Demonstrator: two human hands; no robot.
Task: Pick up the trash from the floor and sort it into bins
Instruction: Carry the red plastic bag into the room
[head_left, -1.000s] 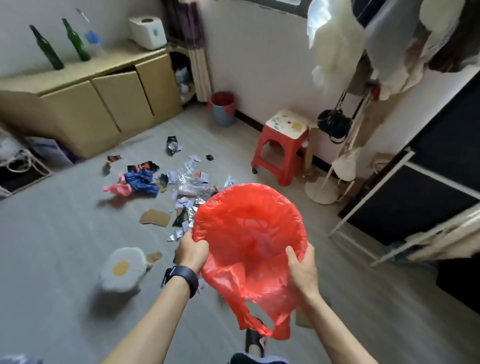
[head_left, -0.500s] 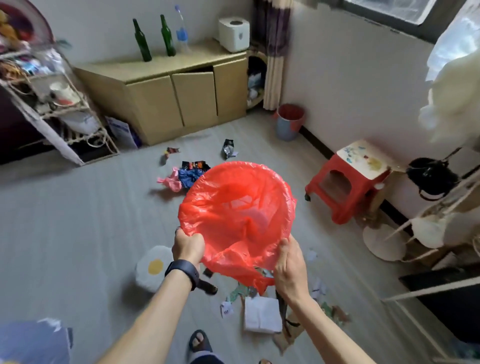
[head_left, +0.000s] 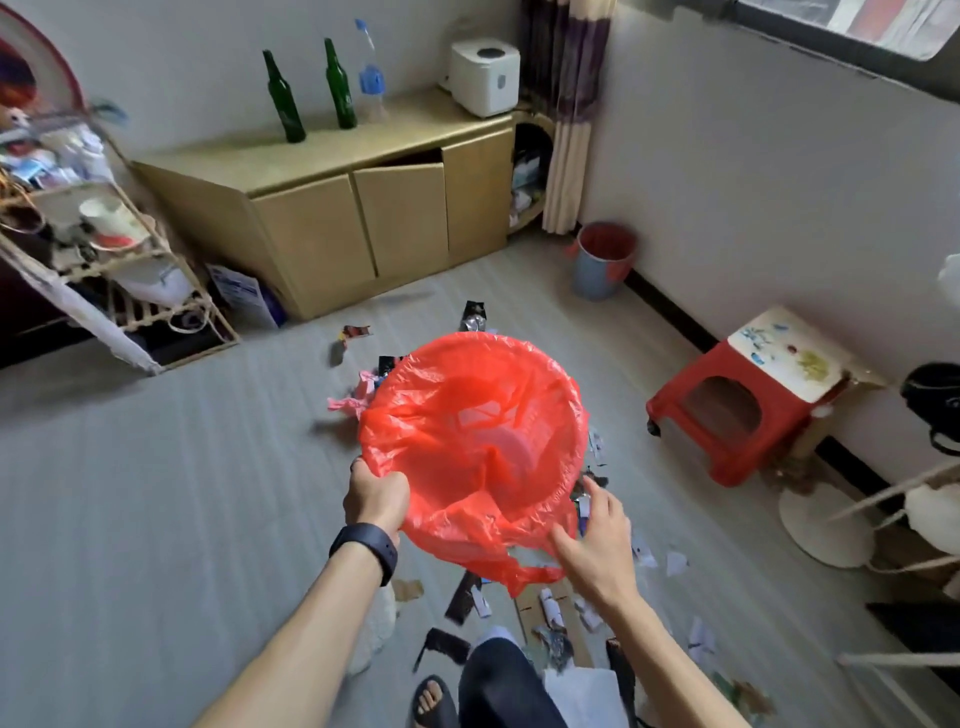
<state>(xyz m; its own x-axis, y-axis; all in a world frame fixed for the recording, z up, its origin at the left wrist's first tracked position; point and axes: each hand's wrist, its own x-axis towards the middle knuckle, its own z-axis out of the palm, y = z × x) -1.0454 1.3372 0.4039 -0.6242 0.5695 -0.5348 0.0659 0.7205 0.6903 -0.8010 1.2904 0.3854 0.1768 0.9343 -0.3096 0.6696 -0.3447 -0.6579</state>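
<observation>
I hold a red plastic bag spread wide open in front of me, mouth up, above the floor. My left hand, with a black wristband, grips its left rim. My right hand is at the bag's lower right edge with fingers spread, touching the plastic rather than gripping it. Trash lies on the grey floor: paper scraps and wrappers by my feet, a pink scrap and a dark wrapper beyond the bag. The bag hides more litter.
A grey bin with a red liner stands by the far wall. A red stool is to the right, a wooden cabinet with green bottles at the back, a cluttered rack at the left. My sandalled foot is below.
The view has shifted left and closer to the litter. The bag has tipped flatter and wider. My right hand has loosened from a closed grip to spread fingers on the bag's edge.
</observation>
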